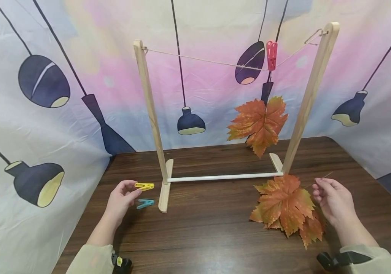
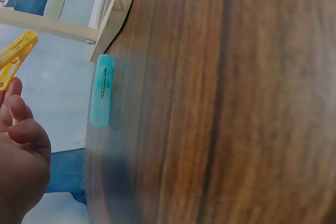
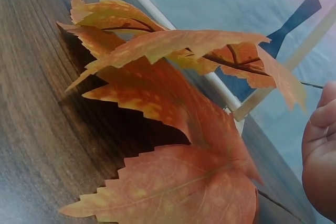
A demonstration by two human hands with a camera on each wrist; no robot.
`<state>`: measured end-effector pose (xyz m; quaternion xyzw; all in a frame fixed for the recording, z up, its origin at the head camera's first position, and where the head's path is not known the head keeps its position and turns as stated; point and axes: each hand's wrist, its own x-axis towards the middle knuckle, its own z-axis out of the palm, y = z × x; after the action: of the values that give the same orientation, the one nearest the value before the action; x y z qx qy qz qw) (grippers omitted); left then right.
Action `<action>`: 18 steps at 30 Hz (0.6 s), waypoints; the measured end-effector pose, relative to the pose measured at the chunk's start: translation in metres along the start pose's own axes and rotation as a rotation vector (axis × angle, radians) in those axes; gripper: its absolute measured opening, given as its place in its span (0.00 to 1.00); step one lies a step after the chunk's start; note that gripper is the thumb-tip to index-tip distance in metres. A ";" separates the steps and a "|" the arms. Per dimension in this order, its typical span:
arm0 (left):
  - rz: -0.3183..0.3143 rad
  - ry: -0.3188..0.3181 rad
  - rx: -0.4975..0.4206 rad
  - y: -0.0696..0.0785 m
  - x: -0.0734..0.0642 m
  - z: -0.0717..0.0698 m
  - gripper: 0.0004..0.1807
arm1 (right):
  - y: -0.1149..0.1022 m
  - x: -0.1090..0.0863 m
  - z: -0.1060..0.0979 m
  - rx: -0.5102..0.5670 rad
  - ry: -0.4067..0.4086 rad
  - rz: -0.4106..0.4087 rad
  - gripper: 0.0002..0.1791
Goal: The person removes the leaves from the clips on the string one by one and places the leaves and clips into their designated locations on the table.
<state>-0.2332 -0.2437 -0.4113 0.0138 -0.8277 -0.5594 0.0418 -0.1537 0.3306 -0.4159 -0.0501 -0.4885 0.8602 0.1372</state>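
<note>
My left hand [image 1: 121, 199] pinches a yellow clothespin [image 1: 144, 186] between thumb and fingers, left of the wooden stand's foot. Just below it, a blue-green clothespin [image 2: 102, 92] lies on the table. At the right, my right hand [image 1: 334, 199] pinches the thin stem of an orange artificial maple leaf [image 1: 282, 203]. In the right wrist view this held leaf [image 3: 173, 43] is raised over other leaves [image 3: 194, 182] on the table. A red clothespin [image 1: 271, 56] sits on the string, and another orange leaf [image 1: 260, 123] hangs beneath it.
The wooden stand has a left post [image 1: 151, 114], a right post [image 1: 310, 99] and a white crossbar [image 1: 224, 177] low between them. A thin string [image 1: 199, 58] sags between the post tops. Behind the brown table [image 1: 199, 236] hangs a cloth printed with lamps.
</note>
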 end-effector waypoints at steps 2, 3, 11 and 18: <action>-0.011 -0.005 0.015 -0.001 -0.001 -0.001 0.20 | 0.000 -0.001 -0.001 0.001 -0.001 0.001 0.08; -0.017 -0.008 0.019 -0.002 -0.002 -0.001 0.20 | 0.000 -0.001 -0.002 0.000 -0.003 0.002 0.08; -0.030 -0.010 0.012 -0.006 -0.006 -0.004 0.19 | 0.002 -0.003 -0.008 -0.009 -0.030 0.005 0.07; -0.039 -0.027 0.022 -0.011 -0.012 -0.007 0.20 | 0.002 -0.004 -0.011 -0.006 -0.011 0.027 0.08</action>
<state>-0.2205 -0.2531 -0.4202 0.0229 -0.8339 -0.5512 0.0197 -0.1483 0.3377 -0.4235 -0.0524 -0.4910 0.8608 0.1230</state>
